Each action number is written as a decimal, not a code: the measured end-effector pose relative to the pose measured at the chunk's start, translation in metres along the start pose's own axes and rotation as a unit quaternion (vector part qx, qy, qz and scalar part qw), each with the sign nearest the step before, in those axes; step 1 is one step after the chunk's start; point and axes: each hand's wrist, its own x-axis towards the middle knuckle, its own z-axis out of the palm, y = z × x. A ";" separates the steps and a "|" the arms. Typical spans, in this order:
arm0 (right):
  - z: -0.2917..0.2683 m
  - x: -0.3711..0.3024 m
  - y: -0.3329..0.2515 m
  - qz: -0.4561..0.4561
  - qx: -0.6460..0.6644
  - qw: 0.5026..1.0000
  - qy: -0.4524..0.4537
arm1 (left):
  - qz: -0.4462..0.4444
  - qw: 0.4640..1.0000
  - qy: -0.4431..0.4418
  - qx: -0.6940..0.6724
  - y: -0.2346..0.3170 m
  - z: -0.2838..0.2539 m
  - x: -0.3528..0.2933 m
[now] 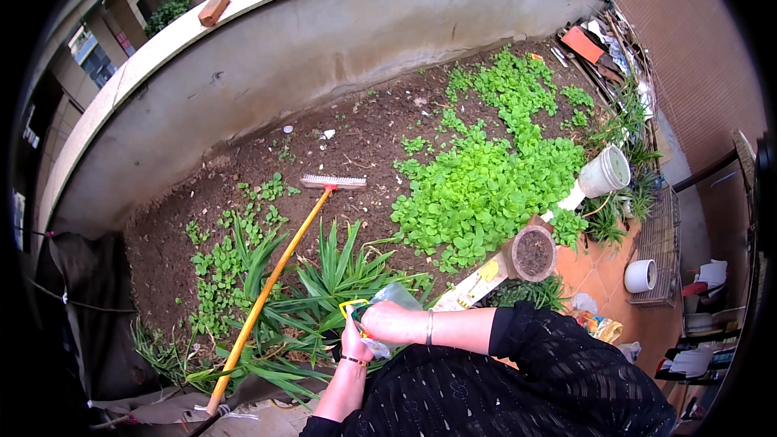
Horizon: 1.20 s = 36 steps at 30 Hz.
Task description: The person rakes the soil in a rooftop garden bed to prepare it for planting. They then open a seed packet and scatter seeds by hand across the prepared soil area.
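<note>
My two hands are close together at the lower middle, over long-leaved green plants (348,275). My left hand (354,345) is closed round a small plastic packet (354,306) with yellow and green edges. My right hand (390,323) is closed too, its fingers curled against the packet; their tips are hidden. Clear, crinkled plastic (398,296) sticks out beyond the right hand and shows below it. What lies inside the packet cannot be made out.
A broom-like brush with a yellow handle (275,279) lies across the soil bed (340,150). Leafy greens (486,186) grow at the right. A soil-filled pot (534,253) and a white bucket (605,171) stand along the bed's edge. Behind curves a concrete wall (324,57).
</note>
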 end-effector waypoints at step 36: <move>-0.201 -0.141 0.330 0.254 0.571 0.479 0.616 | -0.057 0.988 0.005 0.141 -0.004 -0.022 0.001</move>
